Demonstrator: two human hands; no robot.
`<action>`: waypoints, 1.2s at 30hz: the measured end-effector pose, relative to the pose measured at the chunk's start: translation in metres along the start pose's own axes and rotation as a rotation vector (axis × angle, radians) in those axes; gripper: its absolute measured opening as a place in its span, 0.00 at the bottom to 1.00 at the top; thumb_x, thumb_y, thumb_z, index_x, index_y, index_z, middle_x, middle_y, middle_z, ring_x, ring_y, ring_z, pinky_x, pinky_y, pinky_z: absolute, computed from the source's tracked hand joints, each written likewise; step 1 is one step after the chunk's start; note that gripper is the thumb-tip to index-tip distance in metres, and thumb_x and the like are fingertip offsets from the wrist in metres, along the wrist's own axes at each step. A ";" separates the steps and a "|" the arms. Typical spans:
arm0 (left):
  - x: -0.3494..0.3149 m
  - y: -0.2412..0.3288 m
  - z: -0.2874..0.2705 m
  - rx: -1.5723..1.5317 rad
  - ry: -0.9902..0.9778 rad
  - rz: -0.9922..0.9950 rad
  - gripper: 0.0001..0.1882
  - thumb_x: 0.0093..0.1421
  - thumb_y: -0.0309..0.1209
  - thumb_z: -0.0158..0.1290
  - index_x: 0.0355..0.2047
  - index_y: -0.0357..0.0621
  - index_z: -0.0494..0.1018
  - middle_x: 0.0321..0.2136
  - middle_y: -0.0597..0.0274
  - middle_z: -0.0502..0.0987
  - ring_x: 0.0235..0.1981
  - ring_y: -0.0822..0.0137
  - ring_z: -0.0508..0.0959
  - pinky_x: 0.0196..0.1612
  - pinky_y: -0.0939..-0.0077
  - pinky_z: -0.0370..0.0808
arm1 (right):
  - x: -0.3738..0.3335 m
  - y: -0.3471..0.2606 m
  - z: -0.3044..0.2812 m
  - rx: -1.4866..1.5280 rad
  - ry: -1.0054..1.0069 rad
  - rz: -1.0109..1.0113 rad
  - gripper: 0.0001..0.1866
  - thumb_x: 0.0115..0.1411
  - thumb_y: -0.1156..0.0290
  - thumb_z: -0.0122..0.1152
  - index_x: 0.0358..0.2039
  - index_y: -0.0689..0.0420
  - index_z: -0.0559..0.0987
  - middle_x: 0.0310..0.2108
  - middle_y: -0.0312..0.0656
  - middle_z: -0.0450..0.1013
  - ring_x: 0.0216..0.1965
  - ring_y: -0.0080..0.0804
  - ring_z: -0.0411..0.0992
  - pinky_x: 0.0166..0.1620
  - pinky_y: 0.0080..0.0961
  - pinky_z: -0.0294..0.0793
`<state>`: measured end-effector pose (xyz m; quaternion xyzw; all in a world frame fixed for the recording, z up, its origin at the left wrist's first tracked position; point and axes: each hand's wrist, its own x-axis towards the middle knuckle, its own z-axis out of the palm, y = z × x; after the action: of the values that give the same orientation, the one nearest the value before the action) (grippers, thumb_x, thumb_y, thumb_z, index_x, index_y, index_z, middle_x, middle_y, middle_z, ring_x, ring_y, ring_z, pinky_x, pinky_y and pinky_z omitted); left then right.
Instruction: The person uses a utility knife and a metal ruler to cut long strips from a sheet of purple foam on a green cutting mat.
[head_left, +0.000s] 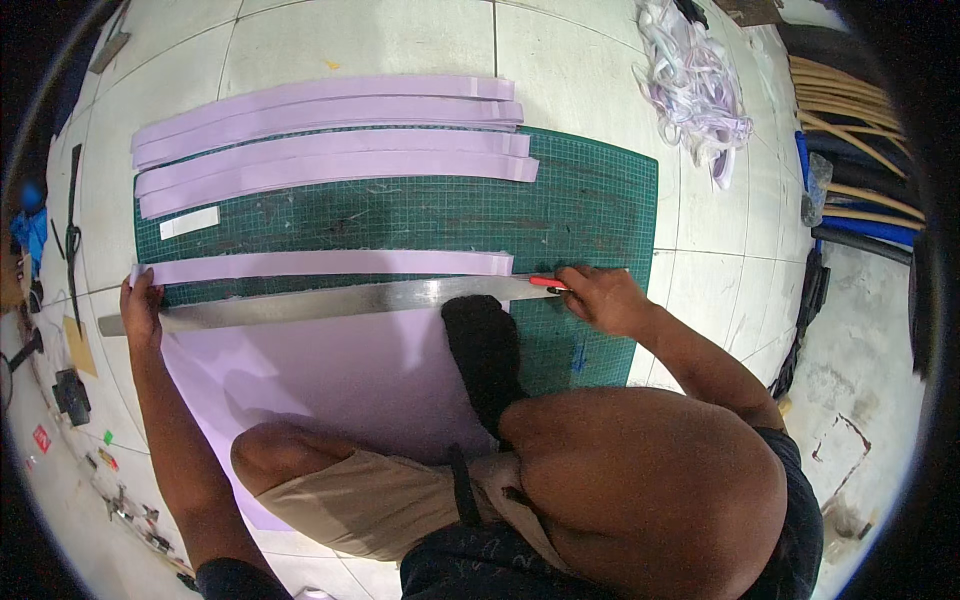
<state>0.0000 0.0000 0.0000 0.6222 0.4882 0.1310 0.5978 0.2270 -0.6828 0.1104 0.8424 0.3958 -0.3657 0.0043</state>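
Note:
My left hand [143, 310] has its fingers closed on the left end of a narrow lilac strip [330, 265]. The strip lies across a green cutting mat [590, 215]. In my right hand [605, 298] is a red cutter knife [547, 283], beside the right end of a long metal ruler [380, 300]. The ruler runs just on my side of the strip, along the edge of a large lilac sheet [320, 370]. My foot in a black sock [485, 350] rests on the sheet and against the ruler.
Several cut lilac strips [330, 150] lie side by side at the far edge of the mat. Near them is a small white piece [189, 222]. A heap of pale trimmings [690, 90] sits on the tiles at the far right, with rolled materials [860, 150] beyond.

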 end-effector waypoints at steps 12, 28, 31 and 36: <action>0.010 -0.009 -0.005 0.000 -0.018 -0.022 0.10 0.61 0.34 0.56 0.40 0.45 0.70 0.23 0.71 0.71 0.22 0.74 0.70 0.27 0.79 0.66 | 0.007 0.010 -0.016 -0.216 -0.080 -0.015 0.09 0.65 0.69 0.54 0.44 0.53 0.68 0.29 0.48 0.74 0.30 0.45 0.78 0.29 0.40 0.79; -0.027 0.046 0.002 -0.038 0.097 0.059 0.13 0.59 0.29 0.57 0.43 0.41 0.70 0.32 0.65 0.75 0.32 0.72 0.76 0.39 0.75 0.75 | 0.052 -0.001 -0.051 0.321 0.184 -0.054 0.20 0.58 0.60 0.68 0.43 0.58 0.72 0.33 0.47 0.73 0.35 0.47 0.76 0.36 0.40 0.74; -0.070 0.083 0.014 -0.159 0.042 0.168 0.12 0.60 0.30 0.56 0.43 0.42 0.70 0.34 0.64 0.75 0.34 0.71 0.76 0.41 0.73 0.74 | 0.108 -0.075 -0.047 0.447 0.276 -0.193 0.28 0.53 0.55 0.73 0.46 0.60 0.74 0.40 0.47 0.73 0.41 0.44 0.75 0.43 0.38 0.74; -0.165 0.167 0.052 -0.262 -0.118 0.336 0.14 0.61 0.30 0.55 0.46 0.40 0.69 0.36 0.62 0.74 0.37 0.68 0.75 0.46 0.68 0.73 | 0.184 -0.159 -0.018 0.586 0.442 -0.437 0.34 0.47 0.53 0.77 0.49 0.60 0.74 0.46 0.51 0.73 0.52 0.50 0.70 0.56 0.42 0.68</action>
<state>0.0334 -0.1265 0.2015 0.6184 0.3205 0.2543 0.6709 0.2086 -0.4465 0.0545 0.7624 0.4357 -0.2657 -0.3979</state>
